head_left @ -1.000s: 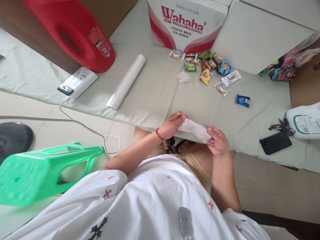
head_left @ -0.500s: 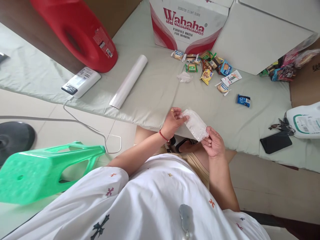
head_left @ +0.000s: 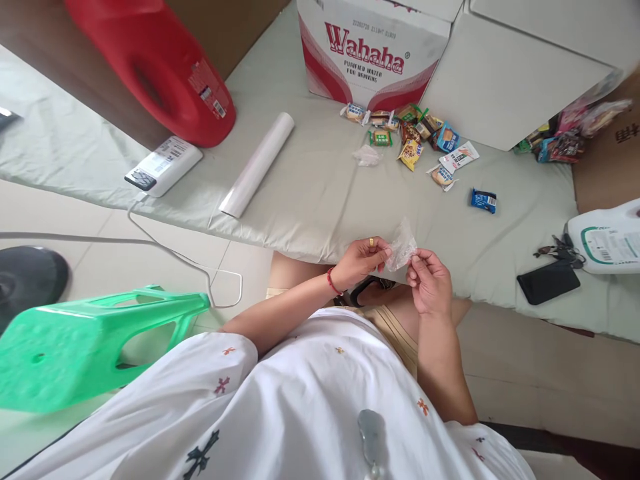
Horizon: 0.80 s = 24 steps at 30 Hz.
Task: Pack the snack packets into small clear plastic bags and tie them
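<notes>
Between my hands, over the front edge of the covered surface, is a clear bubble wrap piece (head_left: 401,247), bunched and partly folded. My left hand (head_left: 363,261), with a ring and a red bracelet, pinches its left side between thumb and fingers. My right hand (head_left: 429,277) is closed on its lower right edge, fingers curled. Beyond the hands lie several small wrapped snacks (head_left: 411,153), a blue snack packet (head_left: 483,200) apart from them, and a crumpled clear plastic piece (head_left: 368,155).
A roll of clear film (head_left: 257,165) lies left of centre, near a white power bank (head_left: 164,165) and a red jug (head_left: 165,73). A Wahaha box (head_left: 373,53) stands behind the snacks. At right are a black phone (head_left: 549,282), keys and a white bottle (head_left: 607,240). A green stool (head_left: 55,347) stands lower left.
The bubble wrap has gone from stretched flat to bunched up. My left hand has moved right and slightly down, closer to my right hand.
</notes>
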Each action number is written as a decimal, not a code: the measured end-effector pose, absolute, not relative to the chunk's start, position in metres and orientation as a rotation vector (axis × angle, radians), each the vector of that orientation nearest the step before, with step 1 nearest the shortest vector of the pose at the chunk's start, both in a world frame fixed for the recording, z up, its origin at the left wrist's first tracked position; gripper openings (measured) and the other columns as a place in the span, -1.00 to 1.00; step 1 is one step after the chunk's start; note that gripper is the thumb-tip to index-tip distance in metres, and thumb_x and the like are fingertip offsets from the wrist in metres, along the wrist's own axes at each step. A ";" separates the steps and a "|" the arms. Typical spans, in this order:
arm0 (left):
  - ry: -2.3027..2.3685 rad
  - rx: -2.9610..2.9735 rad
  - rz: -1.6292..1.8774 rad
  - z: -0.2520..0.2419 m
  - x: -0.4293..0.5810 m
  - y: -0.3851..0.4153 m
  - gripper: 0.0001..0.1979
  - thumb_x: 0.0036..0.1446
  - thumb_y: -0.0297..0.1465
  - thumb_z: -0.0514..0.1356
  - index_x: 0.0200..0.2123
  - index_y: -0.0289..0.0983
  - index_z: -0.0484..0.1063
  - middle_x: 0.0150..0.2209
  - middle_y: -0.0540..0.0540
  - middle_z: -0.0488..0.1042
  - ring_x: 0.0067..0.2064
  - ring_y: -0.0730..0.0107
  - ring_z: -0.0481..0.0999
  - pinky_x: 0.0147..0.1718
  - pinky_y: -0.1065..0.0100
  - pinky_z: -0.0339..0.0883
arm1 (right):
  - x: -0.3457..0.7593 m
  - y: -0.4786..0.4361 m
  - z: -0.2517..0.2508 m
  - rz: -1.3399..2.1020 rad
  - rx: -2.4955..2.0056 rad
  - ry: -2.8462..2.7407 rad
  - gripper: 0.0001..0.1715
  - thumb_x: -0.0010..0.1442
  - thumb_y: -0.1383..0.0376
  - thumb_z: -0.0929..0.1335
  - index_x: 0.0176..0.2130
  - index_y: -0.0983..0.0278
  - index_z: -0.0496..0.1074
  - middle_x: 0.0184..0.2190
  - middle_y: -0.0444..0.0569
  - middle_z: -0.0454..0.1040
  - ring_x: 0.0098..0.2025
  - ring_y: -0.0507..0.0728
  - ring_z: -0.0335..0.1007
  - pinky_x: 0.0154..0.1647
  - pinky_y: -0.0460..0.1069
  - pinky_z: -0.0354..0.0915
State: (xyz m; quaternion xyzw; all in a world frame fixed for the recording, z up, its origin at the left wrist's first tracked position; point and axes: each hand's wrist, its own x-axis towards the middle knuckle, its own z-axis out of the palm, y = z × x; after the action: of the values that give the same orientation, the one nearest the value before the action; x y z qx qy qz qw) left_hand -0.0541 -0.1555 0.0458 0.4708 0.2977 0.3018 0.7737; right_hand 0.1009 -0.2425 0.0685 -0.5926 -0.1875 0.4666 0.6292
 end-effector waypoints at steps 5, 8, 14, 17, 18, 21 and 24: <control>0.727 0.663 0.857 0.046 -0.057 -0.147 -0.58 -0.01 -0.15 0.52 -0.33 -0.25 0.41 -0.37 0.06 0.49 -0.32 0.53 0.53 -0.34 0.47 0.41 | 0.113 -0.249 0.066 1.009 -1.356 -0.359 -0.57 -0.05 0.12 0.63 -0.24 0.22 0.52 -0.44 -0.17 0.49 -0.52 -0.10 0.20 -0.60 -0.20 0.12; 0.643 0.453 0.838 0.049 -0.056 -0.141 -0.59 0.00 -0.26 0.51 -0.34 -0.23 0.32 -0.26 0.04 0.54 -0.13 0.40 0.62 -0.02 0.23 0.55 | 0.109 -0.257 0.059 1.119 -1.410 -0.417 -0.55 -0.04 0.08 0.64 -0.28 0.22 0.50 -0.45 -0.17 0.48 -0.52 -0.09 0.18 -0.61 -0.20 0.13; 0.660 0.630 0.905 0.052 -0.055 -0.143 -0.62 0.11 -0.19 0.43 -0.34 -0.20 0.28 -0.21 -0.02 0.61 0.03 0.26 0.65 0.07 0.18 0.49 | 0.115 -0.264 0.062 1.204 -1.329 -0.484 -0.22 0.07 -0.29 0.52 0.07 0.10 0.52 0.11 0.04 0.53 0.08 0.18 0.50 -0.05 0.11 0.58; 0.623 0.741 0.888 0.049 -0.054 -0.150 -0.62 0.10 -0.14 0.43 -0.34 -0.21 0.33 -0.22 -0.02 0.60 -0.03 0.28 0.65 0.07 0.18 0.48 | 0.129 -0.252 0.067 1.158 -1.269 -0.333 -0.04 0.02 -0.45 0.44 0.13 0.12 0.49 0.17 0.12 0.51 0.16 0.26 0.50 -0.05 0.18 0.57; 0.603 0.755 0.865 0.048 -0.054 -0.152 -0.62 0.09 -0.14 0.43 -0.35 -0.22 0.34 -0.24 -0.02 0.59 -0.05 0.28 0.65 0.05 0.18 0.48 | 0.133 -0.247 0.067 1.133 -1.293 -0.298 -0.08 -0.01 -0.38 0.52 0.09 0.15 0.51 0.12 0.10 0.54 0.11 0.24 0.53 -0.08 0.14 0.57; 0.575 0.724 0.825 0.044 -0.056 -0.148 -0.63 0.06 -0.16 0.44 -0.40 -0.23 0.34 -0.34 0.02 0.50 -0.15 0.32 0.62 -0.03 0.23 0.49 | 0.141 -0.236 0.063 1.086 -1.389 -0.247 -0.24 -0.22 0.03 0.72 -0.07 0.21 0.55 -0.20 -0.08 0.59 -0.23 0.06 0.50 -0.32 -0.07 0.45; 0.722 0.769 0.919 0.040 -0.062 -0.137 -0.66 0.03 -0.22 0.46 -0.35 -0.24 0.37 -0.31 0.00 0.50 -0.17 0.39 0.56 -0.06 0.31 0.44 | 0.139 -0.233 0.059 0.985 -1.425 -0.263 -0.38 -0.27 0.14 0.72 -0.24 0.24 0.53 -0.41 -0.20 0.45 -0.43 -0.04 0.28 -0.57 -0.17 0.15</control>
State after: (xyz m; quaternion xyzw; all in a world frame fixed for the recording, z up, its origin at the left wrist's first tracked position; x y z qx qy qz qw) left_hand -0.0616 -0.1369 0.0403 0.3538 0.3323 0.4231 0.7651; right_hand 0.1390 -0.2327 0.0586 -0.6247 -0.1152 0.4319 0.6403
